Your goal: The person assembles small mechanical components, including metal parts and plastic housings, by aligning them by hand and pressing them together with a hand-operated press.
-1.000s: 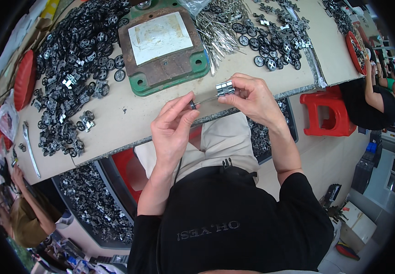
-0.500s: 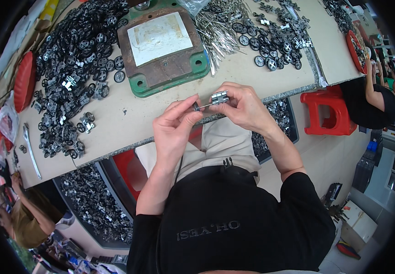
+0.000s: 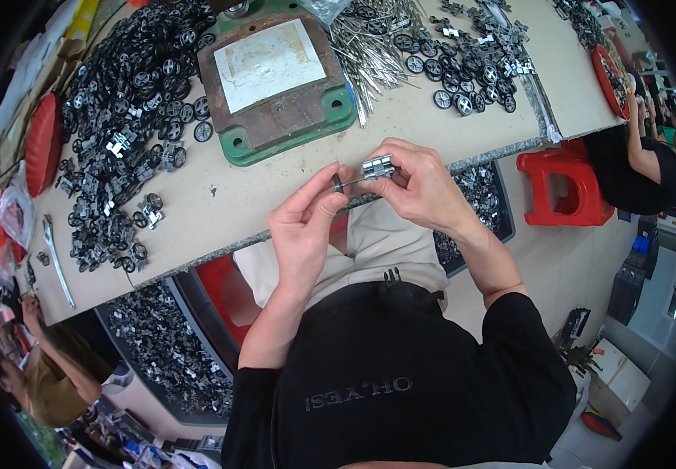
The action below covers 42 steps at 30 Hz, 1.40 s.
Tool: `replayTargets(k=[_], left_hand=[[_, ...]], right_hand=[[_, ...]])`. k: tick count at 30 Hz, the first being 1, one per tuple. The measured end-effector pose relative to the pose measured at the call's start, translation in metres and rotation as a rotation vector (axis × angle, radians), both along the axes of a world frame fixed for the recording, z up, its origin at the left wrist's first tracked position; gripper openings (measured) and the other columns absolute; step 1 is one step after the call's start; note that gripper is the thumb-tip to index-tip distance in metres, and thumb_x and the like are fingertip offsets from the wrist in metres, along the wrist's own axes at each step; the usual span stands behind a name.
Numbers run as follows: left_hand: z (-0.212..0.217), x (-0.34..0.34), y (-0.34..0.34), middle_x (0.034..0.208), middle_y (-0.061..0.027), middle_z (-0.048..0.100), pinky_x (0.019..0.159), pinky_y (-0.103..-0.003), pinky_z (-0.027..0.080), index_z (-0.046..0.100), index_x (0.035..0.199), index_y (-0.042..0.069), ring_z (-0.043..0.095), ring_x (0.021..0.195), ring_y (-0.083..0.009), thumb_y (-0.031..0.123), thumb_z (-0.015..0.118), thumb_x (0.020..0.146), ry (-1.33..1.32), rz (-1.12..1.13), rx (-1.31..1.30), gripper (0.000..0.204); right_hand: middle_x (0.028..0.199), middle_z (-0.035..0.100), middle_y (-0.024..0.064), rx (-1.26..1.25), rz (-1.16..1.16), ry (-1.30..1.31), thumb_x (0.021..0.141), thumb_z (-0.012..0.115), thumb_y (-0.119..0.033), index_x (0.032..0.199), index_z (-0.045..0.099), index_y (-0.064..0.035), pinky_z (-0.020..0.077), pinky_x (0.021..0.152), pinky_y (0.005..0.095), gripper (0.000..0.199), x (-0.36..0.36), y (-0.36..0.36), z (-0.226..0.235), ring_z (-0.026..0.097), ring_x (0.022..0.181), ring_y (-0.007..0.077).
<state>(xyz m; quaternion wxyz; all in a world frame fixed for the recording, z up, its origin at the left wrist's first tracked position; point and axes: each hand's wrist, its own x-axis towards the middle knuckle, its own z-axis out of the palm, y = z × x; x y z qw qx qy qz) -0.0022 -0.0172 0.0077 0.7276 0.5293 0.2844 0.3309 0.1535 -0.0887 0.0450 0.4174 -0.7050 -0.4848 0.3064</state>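
Observation:
My right hand (image 3: 420, 186) pinches a small silver metal block (image 3: 378, 166) just above the table's front edge (image 3: 221, 242). A thin metal pin (image 3: 351, 182) sticks out of the block toward the left. My left hand (image 3: 304, 227) grips the pin's left end, where a small dark wheel (image 3: 338, 184) sits between thumb and fingers. Both hands meet over the bare strip of tabletop in front of a green and rusty metal fixture (image 3: 275, 78).
A big heap of black wheels and metal parts (image 3: 123, 117) covers the table's left side. Loose metal pins (image 3: 369, 47) and more wheels (image 3: 471, 70) lie to the right. Trays of parts (image 3: 158, 344) sit under the table. A red stool (image 3: 561, 184) and other seated people are nearby.
Both hands have dropped slightly toward the table edge and drawn together. The left hand has closed on the pin's end with the wheel.

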Motion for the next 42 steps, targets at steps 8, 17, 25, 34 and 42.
replayTargets(k=[8, 17, 25, 34, 42], left_hand=[[-0.009, 0.003, -0.001, 0.1, -0.0102, 0.062, 0.08, -0.023, 0.048, 0.054, 0.115, -0.005, 0.058, 0.087, -0.0104, 0.0, 0.056, 0.085, -0.097, -0.015, -0.259, 0.031], [-0.002, 0.006, 0.007, 0.111, -0.0139, 0.056, 0.088, -0.034, 0.05, 0.049, 0.118, -0.005, 0.057, 0.099, -0.0185, 0.001, 0.052, 0.087, -0.221, -0.092, -0.405, 0.031], [0.001, -0.002, 0.018, 0.113, -0.0155, 0.056, 0.093, -0.039, 0.047, 0.047, 0.118, -0.003, 0.056, 0.104, -0.0274, 0.007, 0.047, 0.091, -0.309, -0.212, -0.637, 0.029], [-0.003, 0.001, 0.014, 0.111, -0.0149, 0.057, 0.091, -0.037, 0.048, 0.047, 0.119, -0.002, 0.057, 0.103, -0.0257, 0.009, 0.048, 0.091, -0.309, -0.227, -0.651, 0.03], [0.002, 0.007, 0.011, 0.113, -0.0142, 0.056, 0.091, -0.036, 0.048, 0.045, 0.121, -0.004, 0.057, 0.102, -0.0229, 0.007, 0.048, 0.091, -0.311, -0.184, -0.604, 0.033]], right_hand=[[0.075, 0.057, 0.0107, 0.033, 0.071, -0.055, 0.075, 0.065, -0.008, 0.088, 0.059, 0.0019, 0.0427, 0.053, 0.0302, 0.018, -0.004, 0.003, -0.007, 0.055, 0.058, 0.0193], [0.073, 0.06, 0.0073, 0.109, -0.08, 0.226, 0.078, 0.064, -0.006, 0.088, 0.063, 0.002, 0.0411, 0.052, 0.0226, 0.013, -0.001, -0.002, -0.007, 0.053, 0.057, 0.0093], [0.077, 0.061, 0.0076, 0.006, -0.104, -0.042, 0.076, 0.065, -0.007, 0.092, 0.062, -0.0005, 0.0465, 0.057, 0.0258, 0.017, 0.036, -0.005, 0.016, 0.058, 0.065, 0.0122], [0.088, 0.054, 0.0082, -0.018, -0.253, -0.723, 0.073, 0.065, -0.01, 0.089, 0.061, -0.0026, 0.0451, 0.073, 0.0323, 0.019, 0.098, -0.009, -0.009, 0.055, 0.084, 0.0254], [0.082, 0.062, 0.0034, 0.162, -0.273, 0.333, 0.081, 0.063, -0.005, 0.1, 0.063, 0.0016, 0.0446, 0.058, 0.0197, 0.021, 0.036, -0.008, -0.009, 0.055, 0.068, 0.0074]])
